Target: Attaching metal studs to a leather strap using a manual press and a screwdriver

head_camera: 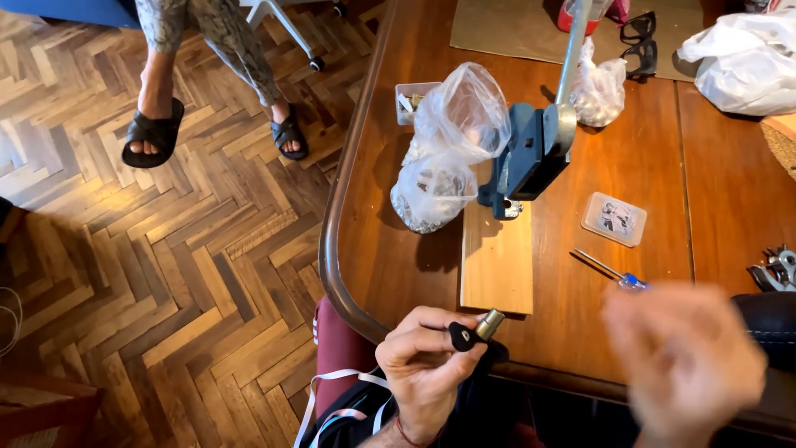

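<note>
My left hand (423,365) is at the table's near edge, pinching a small black plastic piece (463,336) with a short silver metal cylinder (489,323) at its tip. My right hand (684,361) is blurred with motion to the right of it, fingers spread, holding nothing I can make out. Just beyond it lies a small screwdriver (609,272) with a blue clear handle.
A blue hand press (526,158) stands on a wooden board (496,257) on the brown table (390,274). Clear bags (448,149) of small parts lie beside it, and a small flat clear box (614,219). Pliers (775,270) are at the right edge, black glasses (638,41) at the back. Another person's sandalled feet (153,133) rest on the parquet.
</note>
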